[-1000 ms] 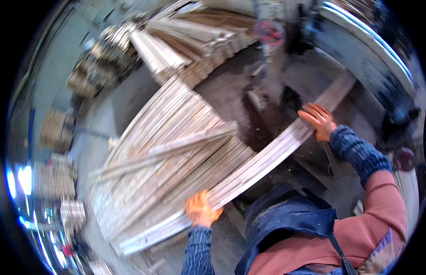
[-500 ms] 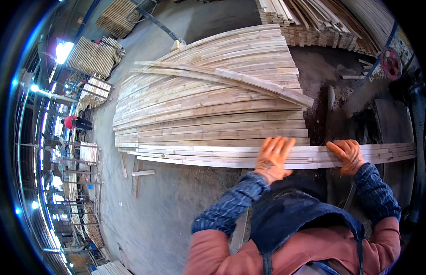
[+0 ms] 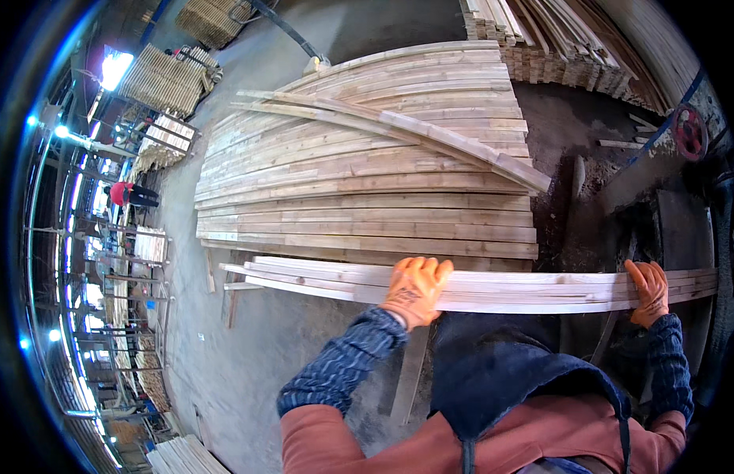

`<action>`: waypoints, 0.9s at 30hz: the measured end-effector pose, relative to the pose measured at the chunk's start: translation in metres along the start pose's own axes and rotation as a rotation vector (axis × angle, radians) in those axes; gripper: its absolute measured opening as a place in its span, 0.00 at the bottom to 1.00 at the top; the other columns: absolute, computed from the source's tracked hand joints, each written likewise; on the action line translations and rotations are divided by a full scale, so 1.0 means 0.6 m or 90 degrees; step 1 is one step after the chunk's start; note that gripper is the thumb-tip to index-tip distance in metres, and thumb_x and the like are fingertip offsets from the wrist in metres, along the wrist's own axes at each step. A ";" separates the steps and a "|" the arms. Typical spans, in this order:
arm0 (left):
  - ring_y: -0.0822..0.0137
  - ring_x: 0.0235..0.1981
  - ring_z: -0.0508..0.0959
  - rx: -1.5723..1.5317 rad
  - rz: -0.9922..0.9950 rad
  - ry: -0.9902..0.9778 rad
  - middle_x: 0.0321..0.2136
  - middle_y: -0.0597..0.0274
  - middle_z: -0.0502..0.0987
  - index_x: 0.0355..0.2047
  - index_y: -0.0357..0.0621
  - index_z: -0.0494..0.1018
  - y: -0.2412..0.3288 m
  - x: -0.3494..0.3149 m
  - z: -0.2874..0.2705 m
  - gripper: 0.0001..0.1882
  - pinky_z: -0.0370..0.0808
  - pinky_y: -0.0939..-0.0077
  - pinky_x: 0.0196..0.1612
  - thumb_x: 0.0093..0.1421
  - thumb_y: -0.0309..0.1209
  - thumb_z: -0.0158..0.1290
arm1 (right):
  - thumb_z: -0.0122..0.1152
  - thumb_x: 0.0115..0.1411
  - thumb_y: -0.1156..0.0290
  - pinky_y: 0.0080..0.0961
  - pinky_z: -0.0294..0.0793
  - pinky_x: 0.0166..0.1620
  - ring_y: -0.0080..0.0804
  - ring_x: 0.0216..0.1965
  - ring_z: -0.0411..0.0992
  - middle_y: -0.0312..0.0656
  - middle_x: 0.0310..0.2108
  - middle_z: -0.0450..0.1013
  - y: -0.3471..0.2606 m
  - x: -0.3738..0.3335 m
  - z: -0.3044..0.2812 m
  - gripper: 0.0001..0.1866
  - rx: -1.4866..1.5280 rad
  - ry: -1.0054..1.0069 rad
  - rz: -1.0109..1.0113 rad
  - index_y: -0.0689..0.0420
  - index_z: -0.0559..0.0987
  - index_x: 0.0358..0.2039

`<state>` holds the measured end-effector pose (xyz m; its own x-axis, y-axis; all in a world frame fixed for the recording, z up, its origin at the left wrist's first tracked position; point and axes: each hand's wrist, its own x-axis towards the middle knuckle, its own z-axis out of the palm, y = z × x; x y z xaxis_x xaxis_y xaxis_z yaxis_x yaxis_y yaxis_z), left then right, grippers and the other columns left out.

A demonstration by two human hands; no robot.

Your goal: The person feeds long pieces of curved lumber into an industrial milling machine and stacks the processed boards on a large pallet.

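A bundle of several long pale wooden boards (image 3: pixel 533 292) stretches across in front of me, running to the right edge of the view. My left hand (image 3: pixel 415 292), in an orange glove, is closed over the bundle near its middle, fingers hooked across the far side. Farther right, my right hand (image 3: pixel 650 294), gloved the same way, grips the boards with its fingers over their top. Just beyond lies a wide stack of planks (image 3: pixel 359 189), separated from the bundle by a narrow gap. Two loose boards (image 3: pixel 446 142) rest slantwise on that stack.
More timber piles stand at the far right (image 3: pixel 557 63) and far left (image 3: pixel 165 79). A red wheel (image 3: pixel 689 132) and dark machinery are at the right. A person in red (image 3: pixel 124 193) bends at the far left. Offcuts (image 3: pixel 233 304) lie on the floor.
The bundle has come toward me, away from the plank stack. My left hand has slid leftward and its fingers have curled over the boards; my right hand has shifted right.
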<state>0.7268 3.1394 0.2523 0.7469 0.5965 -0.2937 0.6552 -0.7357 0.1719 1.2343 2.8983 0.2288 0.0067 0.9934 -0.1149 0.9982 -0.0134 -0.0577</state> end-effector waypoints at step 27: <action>0.50 0.52 0.78 0.005 0.018 0.050 0.47 0.52 0.78 0.62 0.46 0.69 0.057 0.014 0.018 0.49 0.72 0.52 0.62 0.37 0.43 0.73 | 0.73 0.26 0.74 0.51 0.66 0.69 0.48 0.60 0.73 0.46 0.56 0.76 -0.158 0.076 -0.006 0.58 0.146 0.099 -0.126 0.48 0.70 0.68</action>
<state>0.7541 3.1158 0.2456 0.7717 0.5987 -0.2148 0.6333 -0.7546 0.1721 1.1404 2.9454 0.2327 -0.1596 0.9845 0.0722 0.9417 0.1738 -0.2880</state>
